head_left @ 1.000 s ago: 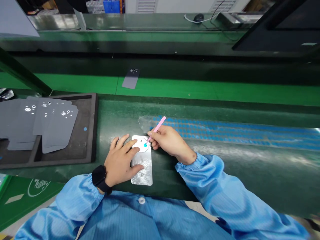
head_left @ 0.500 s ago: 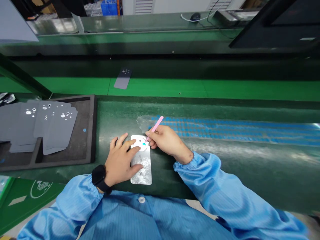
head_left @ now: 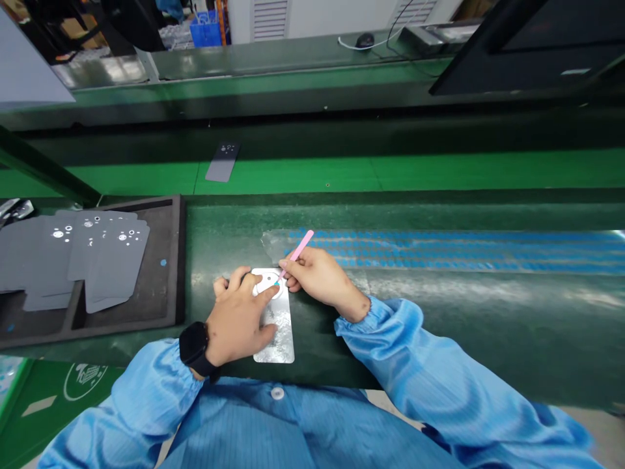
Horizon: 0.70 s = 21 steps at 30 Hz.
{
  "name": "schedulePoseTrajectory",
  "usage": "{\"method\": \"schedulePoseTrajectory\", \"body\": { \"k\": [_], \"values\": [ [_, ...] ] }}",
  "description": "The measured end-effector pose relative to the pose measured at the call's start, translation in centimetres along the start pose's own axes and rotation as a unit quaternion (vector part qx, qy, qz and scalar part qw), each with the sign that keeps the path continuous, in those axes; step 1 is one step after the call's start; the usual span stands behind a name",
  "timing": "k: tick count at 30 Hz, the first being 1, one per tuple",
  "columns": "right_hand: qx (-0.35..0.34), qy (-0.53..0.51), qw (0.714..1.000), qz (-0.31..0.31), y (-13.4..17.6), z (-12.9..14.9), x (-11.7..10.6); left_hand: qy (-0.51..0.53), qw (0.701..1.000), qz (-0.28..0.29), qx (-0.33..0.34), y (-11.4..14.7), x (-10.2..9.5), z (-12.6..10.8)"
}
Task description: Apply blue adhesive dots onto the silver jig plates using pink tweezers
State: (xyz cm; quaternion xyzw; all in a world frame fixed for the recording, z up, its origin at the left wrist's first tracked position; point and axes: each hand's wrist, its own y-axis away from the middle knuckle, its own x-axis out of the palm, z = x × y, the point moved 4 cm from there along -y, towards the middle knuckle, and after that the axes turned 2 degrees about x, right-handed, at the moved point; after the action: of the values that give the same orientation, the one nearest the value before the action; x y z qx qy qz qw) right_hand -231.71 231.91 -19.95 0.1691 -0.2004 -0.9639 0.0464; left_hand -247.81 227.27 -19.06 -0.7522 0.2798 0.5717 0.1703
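Note:
A silvery phone back panel [head_left: 279, 335] lies flat on the dark green bench in front of me. My left hand [head_left: 240, 319] rests over its left side, fingers apart, with the index fingertip at the white ring [head_left: 267, 279] near the panel's top. Pink tweezers [head_left: 303, 245] are pinched in my right hand [head_left: 322, 277], just right of the panel. Their tip meets a small blue sticker [head_left: 277, 284] on the ring, close to my left index fingertip. Behind my right hand lies a clear strip with rows of blue dots [head_left: 415, 251].
At left, a dark foam tray [head_left: 166, 293] holds several grey phone back panels [head_left: 114, 267]. One more grey panel [head_left: 223, 163] lies on the green ledge ahead. A dark monitor [head_left: 551, 45] stands at the upper right, and a mouse [head_left: 364, 41] sits on the far shelf.
My left index finger has shifted toward the blue sticker and the tweezers' tip, and the other left fingers have curled slightly. The whole view has shifted a little.

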Motion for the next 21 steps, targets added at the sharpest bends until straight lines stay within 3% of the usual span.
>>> {"method": "schedulePoseTrajectory", "body": {
  "k": [2,4,7,10,14,21],
  "values": [
    [-0.065,0.057,0.995,-0.058,0.8,0.6,-1.0,0.006,1.0,-0.001,-0.003,0.0,0.0,-0.1],
    [-0.184,0.138,0.966,-0.115,2.2,1.5,-1.8,0.013,1.0,-0.002,-0.004,0.0,0.0,-0.1],
    [-0.325,0.262,0.905,-0.079,4.3,1.8,-0.8,0.022,1.0,-0.001,-0.004,0.1,0.0,0.1],
    [-0.303,0.402,0.864,0.001,4.9,0.4,1.2,0.032,0.999,-0.008,-0.011,0.3,0.3,0.3],
    [-0.256,0.513,0.819,0.023,4.9,-0.8,2.5,0.053,0.998,-0.014,-0.024,0.5,0.7,0.4],
    [-0.243,0.509,0.826,0.008,5.1,-1.0,2.4,0.077,0.996,-0.034,-0.029,0.6,1.1,0.5]
  ]
}}
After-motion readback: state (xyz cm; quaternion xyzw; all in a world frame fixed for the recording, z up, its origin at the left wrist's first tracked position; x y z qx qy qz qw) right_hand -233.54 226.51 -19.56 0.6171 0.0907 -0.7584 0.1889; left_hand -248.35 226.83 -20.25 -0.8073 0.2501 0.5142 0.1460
